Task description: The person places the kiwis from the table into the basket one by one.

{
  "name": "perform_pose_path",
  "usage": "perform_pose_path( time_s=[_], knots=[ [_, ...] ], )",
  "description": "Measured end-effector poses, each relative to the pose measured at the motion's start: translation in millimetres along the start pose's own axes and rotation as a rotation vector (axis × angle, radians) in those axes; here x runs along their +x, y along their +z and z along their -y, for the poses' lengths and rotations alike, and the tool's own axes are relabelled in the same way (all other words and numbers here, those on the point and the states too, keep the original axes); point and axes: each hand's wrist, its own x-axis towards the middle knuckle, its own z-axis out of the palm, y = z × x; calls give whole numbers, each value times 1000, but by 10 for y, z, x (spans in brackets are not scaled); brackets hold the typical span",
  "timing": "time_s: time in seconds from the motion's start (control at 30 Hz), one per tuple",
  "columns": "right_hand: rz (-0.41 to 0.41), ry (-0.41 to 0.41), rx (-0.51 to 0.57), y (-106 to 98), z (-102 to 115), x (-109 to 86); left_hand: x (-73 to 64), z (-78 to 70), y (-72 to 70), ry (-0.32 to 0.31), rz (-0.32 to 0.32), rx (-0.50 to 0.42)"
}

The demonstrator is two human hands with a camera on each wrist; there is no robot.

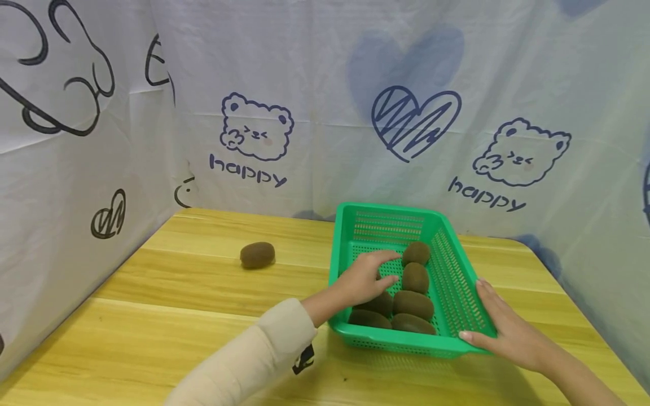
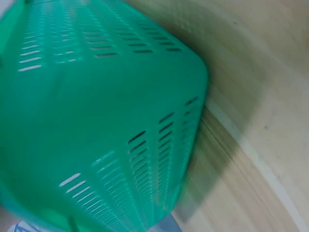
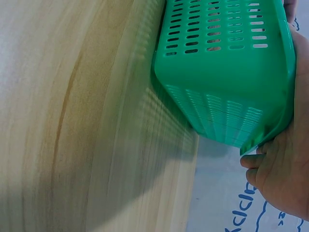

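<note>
A green perforated plastic basket [image 1: 396, 345] stands on the table and holds several brown kiwis [image 1: 413, 305]. My left hand [image 1: 367, 277] reaches over its left rim, thumb and index finger spread apart beside the right-hand row, with a kiwi [image 1: 416, 278] just beyond the thumb tip. Part of another kiwi shows beneath this hand, whose other fingers are hidden. At the near right corner my right hand [image 1: 513, 332] grips the basket's rim, thumb on top and fingers along the outside. The right wrist view shows this hand [image 3: 282, 169] at the rim; the left wrist view shows only the basket's outer wall [image 2: 96, 111].
A single kiwi [image 1: 257, 255] lies on the wooden table [image 1: 203, 293], left of the basket. Behind the table hangs a white cloth [image 1: 325, 141] with drawn bears and hearts, close to the basket's far end. Another cloth wall [image 1: 66, 197] runs along the left.
</note>
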Motion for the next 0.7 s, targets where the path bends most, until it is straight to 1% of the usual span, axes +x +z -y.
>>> perform_pose_path(
  time_s=[0.13, 0.27, 0.37, 0.47, 0.57, 0.7],
  knots=[
    [0, -4, -4, -2, 1, -4, -64, -2, -68, 30, -74, -23],
    [4, -2, 0, -1, 2, -6, -128, 6, -133, 95, -157, -31],
    [3, -2, -3, -1, -2, -8, -184, 30, -176, 131, -192, -28],
    [-3, -5, -13, -2, -7, -8, -246, 79, -208, 127, -211, -13],
    [-3, -7, -23, -5, -11, -4, -305, 150, -232, 101, -237, 0],
    [-6, -18, -44, -7, -18, 3, -373, 264, -272, 72, -303, -4]
  ],
)
